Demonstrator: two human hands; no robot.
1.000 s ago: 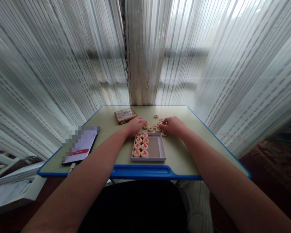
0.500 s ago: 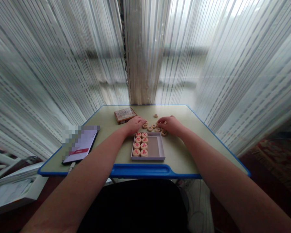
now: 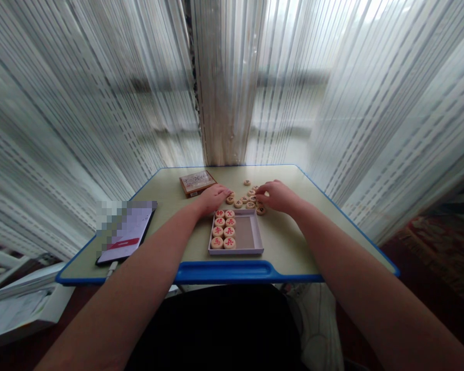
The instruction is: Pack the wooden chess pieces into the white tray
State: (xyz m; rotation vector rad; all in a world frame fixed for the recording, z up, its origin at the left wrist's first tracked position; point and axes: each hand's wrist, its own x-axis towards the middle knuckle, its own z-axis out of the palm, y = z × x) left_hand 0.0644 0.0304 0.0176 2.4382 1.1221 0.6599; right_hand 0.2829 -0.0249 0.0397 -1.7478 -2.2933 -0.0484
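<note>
A shallow white tray [image 3: 255, 242] lies near the table's front edge, its left half filled with several round wooden chess pieces [image 3: 223, 229] marked in red. More loose pieces [image 3: 244, 200] lie scattered just behind the tray. My left hand [image 3: 212, 197] rests palm down at the tray's far left corner, fingertips touching a loose piece. My right hand [image 3: 276, 196] hovers over the loose pieces at the tray's far right, thumb and fingers pinched on a piece.
A brown box lid [image 3: 197, 182] lies at the back left of the blue-rimmed table [image 3: 232, 272]. A phone [image 3: 126, 232] lies at the left edge. White string curtains [image 3: 332, 93] hang behind and beside the table. Stacked papers [image 3: 19, 299] sit low left.
My right hand has lifted slightly from the loose pieces and pinched its fingers together. The left hand has barely moved. The view has shifted a little.
</note>
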